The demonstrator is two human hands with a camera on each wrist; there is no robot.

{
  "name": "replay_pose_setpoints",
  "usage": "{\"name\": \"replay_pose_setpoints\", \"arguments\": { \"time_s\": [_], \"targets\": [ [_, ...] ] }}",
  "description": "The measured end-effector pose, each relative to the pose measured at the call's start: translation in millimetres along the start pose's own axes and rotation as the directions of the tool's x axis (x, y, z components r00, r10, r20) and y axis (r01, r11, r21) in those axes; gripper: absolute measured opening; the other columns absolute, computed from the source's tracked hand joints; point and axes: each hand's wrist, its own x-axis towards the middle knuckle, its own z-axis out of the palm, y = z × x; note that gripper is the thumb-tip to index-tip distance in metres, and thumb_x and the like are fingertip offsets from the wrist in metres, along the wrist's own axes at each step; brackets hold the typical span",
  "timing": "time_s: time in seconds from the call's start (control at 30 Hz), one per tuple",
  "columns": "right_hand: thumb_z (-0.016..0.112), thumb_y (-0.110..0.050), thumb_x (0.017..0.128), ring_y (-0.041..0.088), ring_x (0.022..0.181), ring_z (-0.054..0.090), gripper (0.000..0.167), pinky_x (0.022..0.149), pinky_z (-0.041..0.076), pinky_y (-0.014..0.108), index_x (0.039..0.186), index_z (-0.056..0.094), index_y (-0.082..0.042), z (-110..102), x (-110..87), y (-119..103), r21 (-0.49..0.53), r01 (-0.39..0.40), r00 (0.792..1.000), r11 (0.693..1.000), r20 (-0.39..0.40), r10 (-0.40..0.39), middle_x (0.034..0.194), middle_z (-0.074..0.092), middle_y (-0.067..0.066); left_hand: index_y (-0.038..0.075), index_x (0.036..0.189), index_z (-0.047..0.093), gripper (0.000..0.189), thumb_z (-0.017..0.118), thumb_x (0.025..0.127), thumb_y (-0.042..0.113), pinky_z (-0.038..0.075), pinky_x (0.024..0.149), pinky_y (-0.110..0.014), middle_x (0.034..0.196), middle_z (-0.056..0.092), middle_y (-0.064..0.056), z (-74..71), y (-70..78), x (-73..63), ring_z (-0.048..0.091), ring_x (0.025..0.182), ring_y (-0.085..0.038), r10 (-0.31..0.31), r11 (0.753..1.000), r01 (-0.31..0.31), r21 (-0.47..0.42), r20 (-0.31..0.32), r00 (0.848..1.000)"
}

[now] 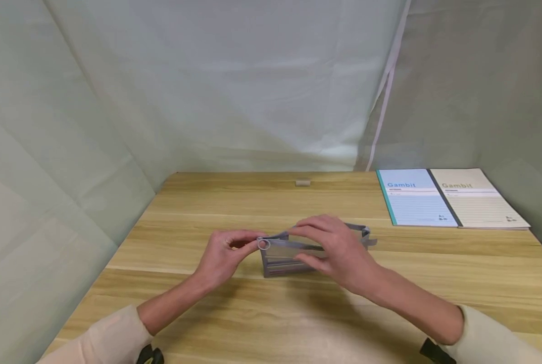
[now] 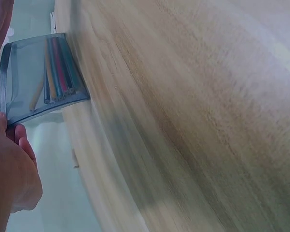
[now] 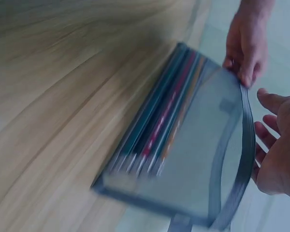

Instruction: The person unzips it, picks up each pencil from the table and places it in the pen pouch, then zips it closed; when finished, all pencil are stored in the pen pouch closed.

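A see-through mesh zip pouch [image 1: 280, 257] with grey edging stands on the table between both hands, its zip undone along the top. Several pencils [image 3: 157, 113] lie along its bottom, in dark, red and orange colours. The left hand [image 1: 220, 257] pinches the pouch's top left corner between thumb and fingers, right by the ring-shaped zip pull [image 1: 263, 244]. Over the opening is the right hand [image 1: 339, 253], thumb and fingers spread apart. In the right wrist view its fingertips are right at the zipped edge, partly hidden behind it.
Two notebooks [image 1: 416, 202] [image 1: 477, 197], one blue and one cream, lie side by side at the back right of the wooden table [image 1: 170, 242]. A small grey-brown block [image 1: 303, 183] sits near the back edge. Pale cloth [image 1: 252, 91] hangs behind the table.
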Motion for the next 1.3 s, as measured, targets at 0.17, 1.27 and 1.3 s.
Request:
{"name": "replay_pose_setpoints", "arguments": {
  "time_s": [0.17, 1.27, 1.3],
  "targets": [
    [0.097, -0.019, 0.08, 0.018, 0.106, 0.068, 0.046, 0.092, 0.061, 0.035, 0.12, 0.077, -0.011, 23, 14.4, -10, -0.004, 0.043, 0.999, 0.999, 0.027, -0.043, 0.114, 0.073, -0.001, 0.016, 0.111, 0.084, 0.014, 0.079, 0.097, 0.017, 0.064, 0.08, -0.029, 0.106, 0.081, 0.006, -0.8, -1.5, -0.3, 0.077, 0.092, -0.018, 0.037, 0.999, -0.038, 0.002, 0.007, 0.999],
    [0.093, -0.013, 0.084, 0.014, 0.09, 0.069, 0.013, 0.08, 0.06, 0.025, 0.095, 0.085, -0.011, 55, 31.8, -21, 0.0, 0.022, 0.992, 1.0, -0.127, -0.022, 0.097, 0.079, -0.002, 0.011, 0.111, 0.084, 0.015, 0.078, 0.097, 0.009, 0.065, 0.081, -0.033, 0.106, 0.081, 0.002, -1.8, -3.6, -0.8, 0.076, 0.093, -0.014, 0.078, 0.997, -0.078, 0.017, -0.001, 0.997],
    [0.092, -0.013, 0.085, 0.014, 0.09, 0.069, 0.013, 0.079, 0.06, 0.025, 0.095, 0.085, -0.011, 54, 31.6, -22, 0.004, 0.007, 0.992, 1.0, -0.126, -0.006, 0.097, 0.08, -0.002, 0.011, 0.111, 0.084, 0.015, 0.078, 0.097, 0.009, 0.065, 0.08, -0.033, 0.106, 0.081, 0.002, -1.7, -3.6, -0.8, 0.076, 0.093, -0.014, 0.077, 0.997, -0.077, 0.018, -0.002, 0.997]
  ]
}}
